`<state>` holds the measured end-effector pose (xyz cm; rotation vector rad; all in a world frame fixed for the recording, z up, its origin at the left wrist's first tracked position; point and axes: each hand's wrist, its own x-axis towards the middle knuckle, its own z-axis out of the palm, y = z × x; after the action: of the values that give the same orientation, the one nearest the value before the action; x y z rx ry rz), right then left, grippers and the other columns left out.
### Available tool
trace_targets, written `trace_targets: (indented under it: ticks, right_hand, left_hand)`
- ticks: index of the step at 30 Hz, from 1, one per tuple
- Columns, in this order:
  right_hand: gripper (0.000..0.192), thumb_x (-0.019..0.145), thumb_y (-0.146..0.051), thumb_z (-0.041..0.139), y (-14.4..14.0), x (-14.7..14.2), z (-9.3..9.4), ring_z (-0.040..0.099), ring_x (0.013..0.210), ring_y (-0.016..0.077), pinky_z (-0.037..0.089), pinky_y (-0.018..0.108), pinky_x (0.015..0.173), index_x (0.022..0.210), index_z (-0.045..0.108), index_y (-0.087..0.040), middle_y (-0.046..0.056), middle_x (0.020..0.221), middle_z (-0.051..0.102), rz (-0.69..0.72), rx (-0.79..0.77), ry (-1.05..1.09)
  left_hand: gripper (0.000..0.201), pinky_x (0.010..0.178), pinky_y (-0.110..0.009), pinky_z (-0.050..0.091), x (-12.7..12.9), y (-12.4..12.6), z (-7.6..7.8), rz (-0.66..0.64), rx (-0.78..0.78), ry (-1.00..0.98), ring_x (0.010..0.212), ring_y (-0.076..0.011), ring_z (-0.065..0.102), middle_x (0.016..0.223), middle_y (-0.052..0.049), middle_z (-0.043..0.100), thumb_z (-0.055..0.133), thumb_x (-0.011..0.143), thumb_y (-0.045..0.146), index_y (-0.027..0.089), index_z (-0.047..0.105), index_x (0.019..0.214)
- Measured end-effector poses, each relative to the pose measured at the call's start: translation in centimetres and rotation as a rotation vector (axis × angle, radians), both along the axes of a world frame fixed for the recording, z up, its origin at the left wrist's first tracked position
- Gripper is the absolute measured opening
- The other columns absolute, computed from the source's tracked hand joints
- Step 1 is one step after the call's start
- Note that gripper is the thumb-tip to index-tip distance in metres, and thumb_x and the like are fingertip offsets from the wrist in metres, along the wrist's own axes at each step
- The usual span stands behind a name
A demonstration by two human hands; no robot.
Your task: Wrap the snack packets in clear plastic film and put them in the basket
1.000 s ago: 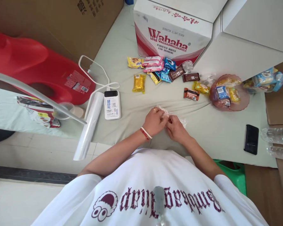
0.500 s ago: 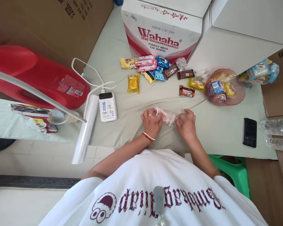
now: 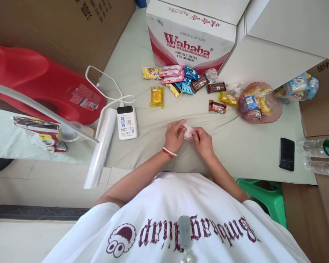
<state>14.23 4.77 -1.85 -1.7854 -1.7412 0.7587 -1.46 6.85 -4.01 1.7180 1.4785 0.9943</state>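
Note:
Between my hands, just above the cloth, is a small pinkish-white packet in clear crinkled plastic wrap (image 3: 188,132). My left hand (image 3: 174,138) grips its left end, with the index finger stretched out over the top. The fingers of my right hand (image 3: 203,141) are pinched on its right end. Beyond the hands lie wrapped snacks: a yellow packet (image 3: 157,96), a brown and orange packet (image 3: 217,106), pink packets (image 3: 172,73) and dark brown bars (image 3: 199,84). What the wrap contains is hard to make out.
A Wahaha water carton (image 3: 190,40) stands at the back. On the right are a pink glass bowl (image 3: 275,109) of snacks, a black phone (image 3: 287,154) and plastic bottles (image 3: 312,149). A power bank (image 3: 127,126), a plastic film roll (image 3: 101,149) and a red jug (image 3: 44,84) are left.
My right hand has moved left, closer to my left hand. The stretched wrapped packet is now bunched shorter between them. My left index finger has lifted and straightened.

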Motion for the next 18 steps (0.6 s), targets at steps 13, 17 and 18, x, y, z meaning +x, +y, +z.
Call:
trace_targets:
  ticks: [13, 17, 18]
  right_hand:
    - [0.052, 0.095, -0.067, 0.05, -2.6, -0.8, 2.3, 0.07, 0.096, 0.0223, 0.057, 0.036, 0.087, 0.115, 0.068, -0.023, 0.007, 0.107, 0.074, -0.12, -0.161, 0.647]
    - [0.055, 0.092, -0.072, 0.052, -3.6, -1.4, 2.6, 0.068, 0.105, 0.023, 0.058, 0.036, 0.085, 0.11, 0.069, -0.023, 0.007, 0.11, 0.074, -0.2, -0.221, 0.93]
    - [0.051, 0.089, -0.07, 0.057, -3.8, -1.5, 2.2, 0.068, 0.102, 0.0228, 0.058, 0.035, 0.084, 0.107, 0.069, -0.023, 0.007, 0.109, 0.074, -0.248, -0.236, 0.981]
  left_hand:
    - [0.026, 0.099, -0.049, 0.045, 2.2, -1.7, 1.8, 0.049, 0.159, 0.326, 0.115, -0.0328, 0.058, 0.117, -0.017, 0.064, 0.057, 0.094, 0.033, 0.019, 0.063, 0.116]
    - [0.036, 0.113, -0.059, 0.036, 3.2, -3.6, 2.1, -0.187, 0.315, 0.203, 0.13, -0.0348, 0.053, 0.124, -0.017, 0.062, 0.056, 0.086, 0.022, 0.021, 0.06, 0.121]
    - [0.044, 0.115, -0.06, 0.036, 3.3, -3.9, 2.0, -0.253, 0.321, 0.126, 0.13, -0.0345, 0.052, 0.126, -0.017, 0.061, 0.056, 0.081, 0.021, 0.02, 0.057, 0.125]
